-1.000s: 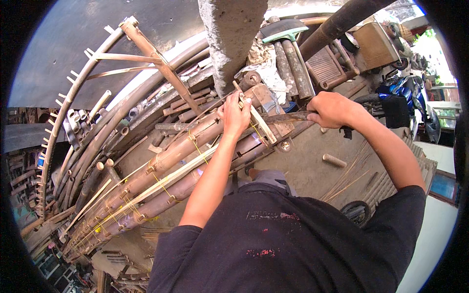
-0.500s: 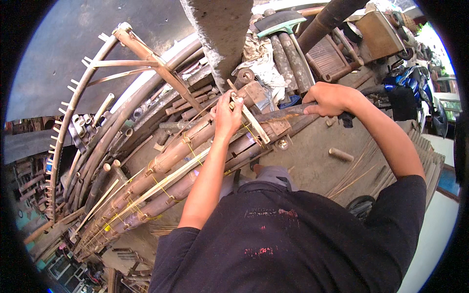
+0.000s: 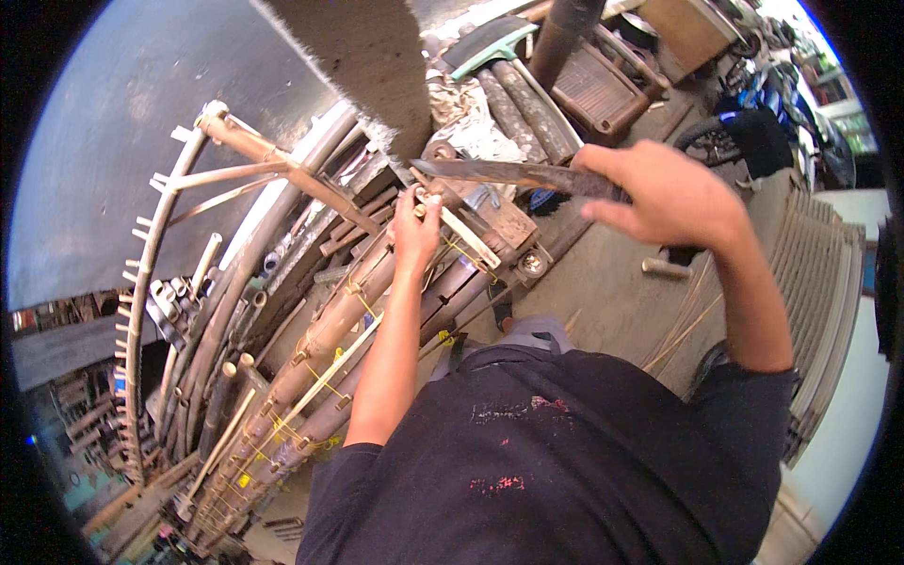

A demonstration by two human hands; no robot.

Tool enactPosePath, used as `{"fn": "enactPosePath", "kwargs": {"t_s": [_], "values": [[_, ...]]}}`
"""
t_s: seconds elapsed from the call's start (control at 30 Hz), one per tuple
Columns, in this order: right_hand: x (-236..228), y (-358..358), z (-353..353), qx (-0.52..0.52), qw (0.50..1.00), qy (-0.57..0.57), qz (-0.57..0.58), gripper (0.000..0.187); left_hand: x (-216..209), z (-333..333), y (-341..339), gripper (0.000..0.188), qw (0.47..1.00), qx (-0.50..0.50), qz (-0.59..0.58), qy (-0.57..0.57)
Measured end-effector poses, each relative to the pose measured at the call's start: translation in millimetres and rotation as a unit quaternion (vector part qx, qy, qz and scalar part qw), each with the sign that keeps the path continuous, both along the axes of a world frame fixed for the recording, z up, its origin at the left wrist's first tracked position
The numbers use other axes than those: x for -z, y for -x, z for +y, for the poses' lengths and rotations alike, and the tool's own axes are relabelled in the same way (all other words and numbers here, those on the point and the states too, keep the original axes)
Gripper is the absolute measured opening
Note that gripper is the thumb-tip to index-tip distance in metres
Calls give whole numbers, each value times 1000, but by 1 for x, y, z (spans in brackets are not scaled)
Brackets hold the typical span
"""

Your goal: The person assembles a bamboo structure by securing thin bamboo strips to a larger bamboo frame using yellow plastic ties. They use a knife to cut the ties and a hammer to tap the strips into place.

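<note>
Right grip (image 3: 673,193) closed round long knife (image 3: 518,173); left grip (image 3: 412,235) pinching pale strip (image 3: 471,237). Advisable: strip steady, left grip well clear of edge.

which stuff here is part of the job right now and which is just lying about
Apparently in the job:
- long knife, held in the right hand
- pale bamboo strip, held in the left hand

Apparently just lying about:
- short bamboo piece on the floor
- crumpled whitish cloth
- green T-headed tool
</note>
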State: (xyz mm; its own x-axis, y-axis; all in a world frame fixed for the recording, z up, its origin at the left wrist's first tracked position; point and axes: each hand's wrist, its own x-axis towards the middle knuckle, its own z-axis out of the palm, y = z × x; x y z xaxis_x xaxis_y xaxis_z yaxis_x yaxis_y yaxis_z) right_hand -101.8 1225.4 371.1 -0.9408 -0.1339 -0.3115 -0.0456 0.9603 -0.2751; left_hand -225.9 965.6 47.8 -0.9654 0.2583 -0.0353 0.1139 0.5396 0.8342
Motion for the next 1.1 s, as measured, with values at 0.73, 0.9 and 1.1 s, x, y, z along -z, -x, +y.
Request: {"fn": "enactPosePath", "kwargs": {"t_s": [0.73,0.9,1.1], "values": [[246,-157,-91,326,871,305,205,31,-13,-10,-1,91,992,119,-21,-41],[231,-150,-86,319,901,248,158,28,-2,-15,4,89,992,106,-54,-38],[145,-104,-60,202,975,89,-16,20,-2,-14,5,91,989,108,-83,-58]]}}
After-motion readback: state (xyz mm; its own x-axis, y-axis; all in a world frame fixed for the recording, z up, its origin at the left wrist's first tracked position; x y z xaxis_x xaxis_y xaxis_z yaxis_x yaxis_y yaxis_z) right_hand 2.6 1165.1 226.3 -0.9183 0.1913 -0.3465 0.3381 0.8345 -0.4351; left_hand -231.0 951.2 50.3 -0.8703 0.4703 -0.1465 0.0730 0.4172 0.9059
